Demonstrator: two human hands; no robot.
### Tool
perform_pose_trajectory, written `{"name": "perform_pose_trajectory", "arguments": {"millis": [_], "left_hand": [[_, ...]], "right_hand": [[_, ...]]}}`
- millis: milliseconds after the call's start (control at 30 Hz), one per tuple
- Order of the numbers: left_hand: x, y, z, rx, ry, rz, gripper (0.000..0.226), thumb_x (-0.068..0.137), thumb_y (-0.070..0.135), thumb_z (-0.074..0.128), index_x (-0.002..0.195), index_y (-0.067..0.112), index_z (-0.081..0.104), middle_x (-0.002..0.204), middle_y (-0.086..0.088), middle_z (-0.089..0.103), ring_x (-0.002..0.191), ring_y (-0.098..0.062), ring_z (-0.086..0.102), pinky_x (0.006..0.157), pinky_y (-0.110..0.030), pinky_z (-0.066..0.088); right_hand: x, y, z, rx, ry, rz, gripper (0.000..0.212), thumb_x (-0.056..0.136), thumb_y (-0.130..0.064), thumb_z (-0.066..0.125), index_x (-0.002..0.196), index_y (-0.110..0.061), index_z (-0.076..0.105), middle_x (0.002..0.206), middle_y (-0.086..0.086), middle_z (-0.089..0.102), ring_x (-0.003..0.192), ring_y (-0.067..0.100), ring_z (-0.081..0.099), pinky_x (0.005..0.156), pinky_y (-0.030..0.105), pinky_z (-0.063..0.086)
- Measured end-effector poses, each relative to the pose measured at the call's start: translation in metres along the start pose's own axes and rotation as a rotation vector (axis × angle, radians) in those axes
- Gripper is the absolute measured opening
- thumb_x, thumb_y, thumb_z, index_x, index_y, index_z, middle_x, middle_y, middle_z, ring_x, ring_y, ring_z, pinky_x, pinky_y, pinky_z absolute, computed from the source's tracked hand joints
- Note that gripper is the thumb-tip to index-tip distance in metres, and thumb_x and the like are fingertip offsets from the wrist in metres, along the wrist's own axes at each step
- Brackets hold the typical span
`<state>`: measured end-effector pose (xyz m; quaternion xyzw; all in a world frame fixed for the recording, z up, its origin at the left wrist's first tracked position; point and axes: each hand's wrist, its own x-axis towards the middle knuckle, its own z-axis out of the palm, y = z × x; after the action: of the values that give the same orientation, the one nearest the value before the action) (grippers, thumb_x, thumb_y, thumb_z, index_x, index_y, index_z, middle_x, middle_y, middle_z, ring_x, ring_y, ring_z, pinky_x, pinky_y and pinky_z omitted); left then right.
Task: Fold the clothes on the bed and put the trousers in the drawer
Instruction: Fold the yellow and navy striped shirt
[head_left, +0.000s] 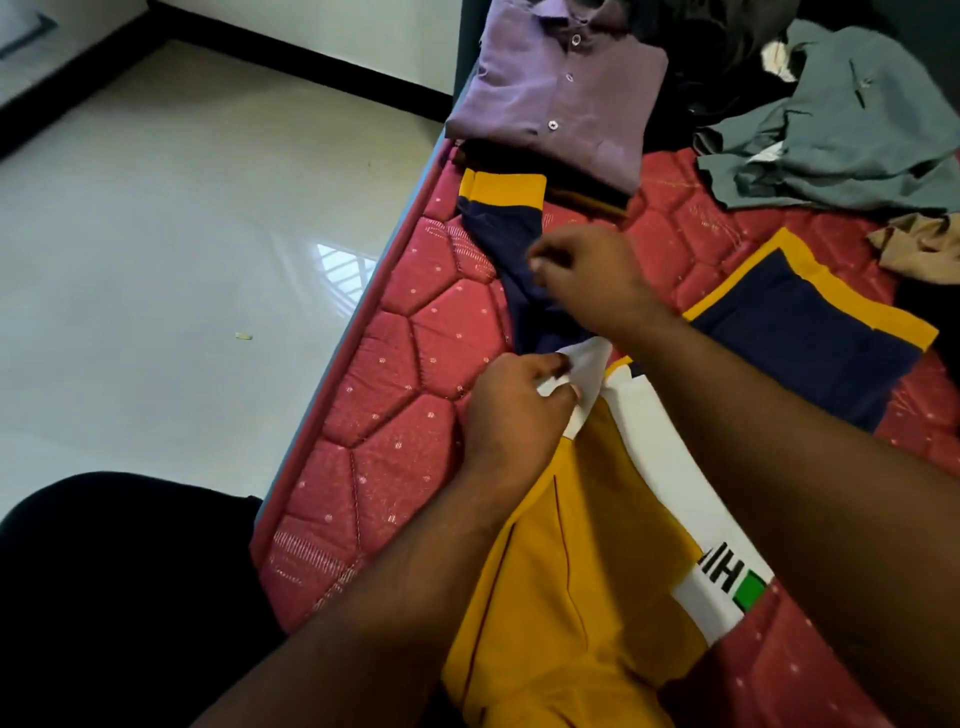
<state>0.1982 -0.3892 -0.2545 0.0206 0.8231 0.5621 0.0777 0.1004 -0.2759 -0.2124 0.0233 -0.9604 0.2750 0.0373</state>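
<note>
Jersey (566, 561) (yellow, navy sleeves) on the bed (395, 415): my left hand (511, 402) pinches its white collar, my right hand (587, 283) pinches the sleeve. Uneven pulling could skew the fold.

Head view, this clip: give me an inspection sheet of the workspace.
Surface: red quilted mattress, edge beside the floor.
Job's things: yellow, white and navy shirt spread out; purple shirt folded at the far end.
Clutter: grey-green garment crumpled; tan cloth at the right edge; dark clothes behind, unclear.
Grippers: left hand pinches the white part of the shirt; right hand pinches the navy sleeve.
Cables: nothing seen.
Surroundings: glossy tiled floor, small scrap on it.
</note>
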Motion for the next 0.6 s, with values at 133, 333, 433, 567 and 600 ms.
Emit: {"name": "perform_pose_trajectory", "arguments": {"millis": [133,333,433,567,600], "left_hand": [[-0.009,-0.003,0.017,-0.445,-0.068,-0.166,0.024,0.078,0.009,0.066,0.1,0.002,0.073,0.103,-0.013,0.072,0.094,-0.023,0.068,0.084,-0.033,0.056],[-0.029,-0.013,0.031,-0.343,0.048,0.026,0.022,0.084,-0.001,0.066,0.104,0.005,0.074,0.131,-0.005,0.058,0.112,0.005,0.054,0.098,-0.017,0.046],[-0.04,-0.013,0.036,-0.111,0.063,0.253,0.024,0.087,-0.003,0.062,0.108,0.005,0.071,0.14,-0.008,0.051,0.127,-0.01,0.047,0.106,-0.013,0.036],[-0.05,-0.011,0.051,0.03,0.018,0.53,0.039,0.085,-0.007,0.048,0.111,0.011,0.07,0.149,-0.009,0.041,0.137,-0.021,0.042,0.108,-0.033,0.042],[-0.051,-0.012,0.053,0.096,-0.01,0.597,0.04,0.085,-0.003,0.046,0.113,0.014,0.068,0.151,-0.01,0.039,0.137,-0.023,0.041,0.109,-0.033,0.041]], "right_hand": [[0.041,-0.01,0.052,-0.308,-0.256,0.051,0.039,0.09,-0.03,0.06,0.12,-0.006,0.062,0.124,0.017,0.061,0.112,0.032,0.058,0.094,0.036,0.046],[0.057,0.024,0.062,-0.43,-0.13,0.096,0.039,0.097,-0.028,0.052,0.129,-0.007,0.049,0.131,0.019,0.05,0.122,0.037,0.048,0.098,0.042,0.04],[0.061,0.025,0.049,-0.225,0.017,0.114,0.023,0.096,-0.012,0.048,0.114,-0.004,0.06,0.114,0.017,0.062,0.107,0.033,0.057,0.088,0.038,0.042],[0.068,0.044,-0.005,0.711,0.439,0.374,0.018,0.083,-0.008,0.056,0.094,0.001,0.067,0.078,0.01,0.06,0.072,0.02,0.053,0.066,0.036,0.046],[0.069,0.067,-0.02,0.861,0.446,0.424,0.027,0.077,-0.007,0.061,0.101,0.006,0.066,0.075,0.012,0.059,0.068,0.022,0.053,0.062,0.034,0.046]]}}
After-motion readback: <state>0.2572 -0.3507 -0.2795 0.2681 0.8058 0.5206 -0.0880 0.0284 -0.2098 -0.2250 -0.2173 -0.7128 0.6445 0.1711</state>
